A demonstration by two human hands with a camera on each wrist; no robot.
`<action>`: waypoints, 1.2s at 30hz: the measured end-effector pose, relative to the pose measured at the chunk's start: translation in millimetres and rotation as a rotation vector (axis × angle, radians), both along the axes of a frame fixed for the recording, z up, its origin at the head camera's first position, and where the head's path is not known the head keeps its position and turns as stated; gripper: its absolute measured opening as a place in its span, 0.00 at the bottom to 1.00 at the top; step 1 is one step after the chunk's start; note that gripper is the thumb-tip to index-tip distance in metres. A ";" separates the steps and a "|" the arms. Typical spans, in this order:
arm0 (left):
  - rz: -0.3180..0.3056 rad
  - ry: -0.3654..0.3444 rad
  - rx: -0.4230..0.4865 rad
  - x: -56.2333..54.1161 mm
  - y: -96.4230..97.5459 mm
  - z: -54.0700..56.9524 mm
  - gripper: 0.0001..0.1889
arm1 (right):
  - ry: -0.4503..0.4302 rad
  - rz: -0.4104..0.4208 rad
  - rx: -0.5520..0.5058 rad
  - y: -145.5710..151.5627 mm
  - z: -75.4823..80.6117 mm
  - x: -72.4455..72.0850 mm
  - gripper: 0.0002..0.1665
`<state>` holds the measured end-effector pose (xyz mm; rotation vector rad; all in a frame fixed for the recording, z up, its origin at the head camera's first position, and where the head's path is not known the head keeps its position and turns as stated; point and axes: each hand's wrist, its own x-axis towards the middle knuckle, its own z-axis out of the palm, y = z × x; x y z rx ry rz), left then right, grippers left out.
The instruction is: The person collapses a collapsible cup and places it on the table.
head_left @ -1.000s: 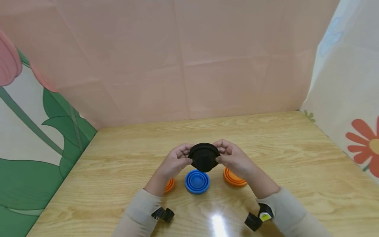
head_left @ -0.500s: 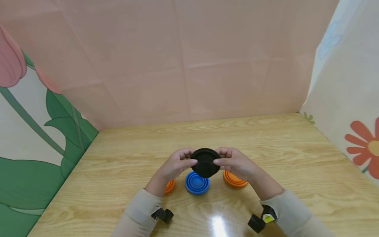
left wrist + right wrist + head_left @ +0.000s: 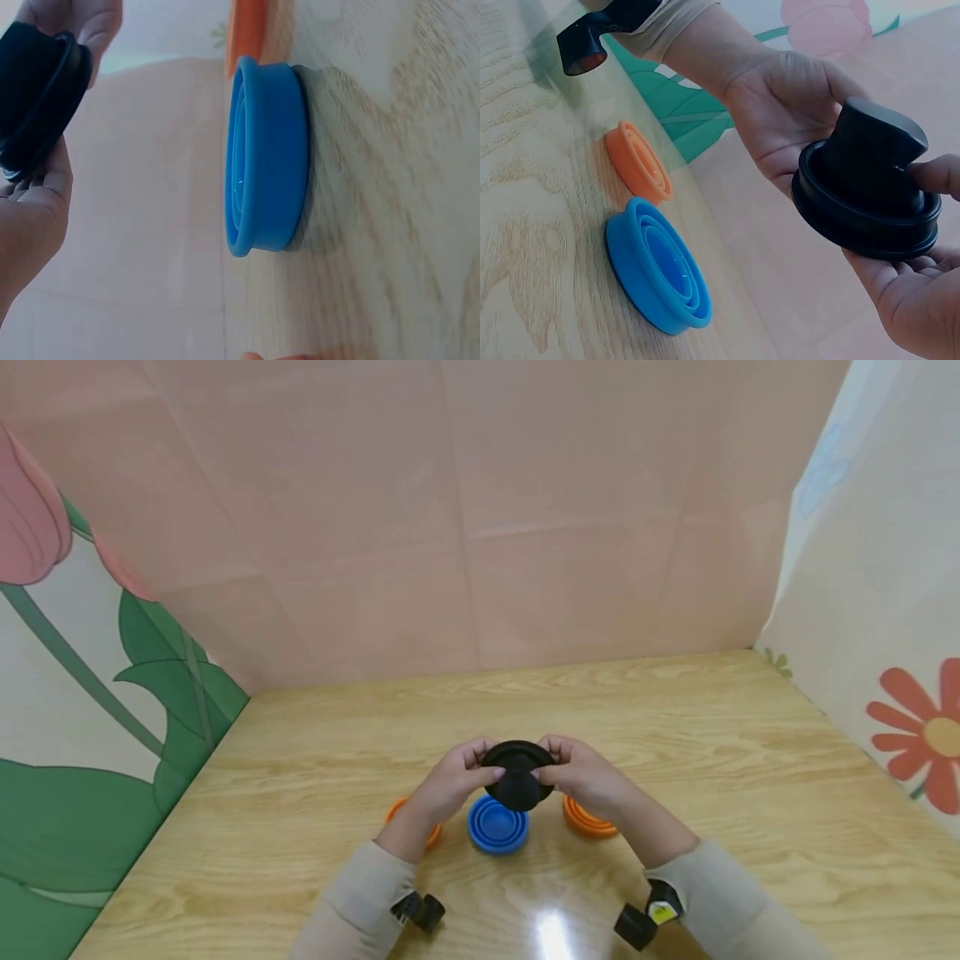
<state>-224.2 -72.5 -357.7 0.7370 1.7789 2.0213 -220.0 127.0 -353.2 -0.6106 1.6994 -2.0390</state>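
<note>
Both hands hold a black collapsible cup (image 3: 519,792) above the table, one on each side. The left hand (image 3: 453,778) grips its left rim with the thumb pressed on the middle part; the right hand (image 3: 587,773) does the same from the right. In the right wrist view, the black cup (image 3: 870,172) has its centre pushed out from the wide ring and bent, with the right thumb against it. Below it on the table lies a flattened blue collapsible cup (image 3: 498,832), its rings nested, seen from the side in the left wrist view.
Two flattened orange collapsible cups flank the blue one: the left orange cup (image 3: 435,837) is partly hidden by the left wrist, the right orange cup (image 3: 588,822) partly by the right hand. A pink backdrop (image 3: 480,527) rises behind the wooden table (image 3: 300,777).
The black cup has come down slightly and tipped. Both thumbs have slid inward from its rim onto its middle, which now looks narrower and bent. The cups on the table stay put.
</note>
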 end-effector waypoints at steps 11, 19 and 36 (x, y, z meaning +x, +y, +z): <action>0.035 0.004 -0.042 -1.7 0.2 4.1 0.13 | 0.013 -0.053 0.081 -5.6 6.6 -2.0 0.07; 0.089 0.000 -0.077 -1.8 4.3 4.0 0.11 | 0.034 -0.093 0.078 -6.8 5.4 -2.1 0.07; 0.178 0.059 -0.161 -4.4 -2.1 -0.2 0.11 | 0.014 0.104 -0.119 7.4 -4.7 -0.1 0.14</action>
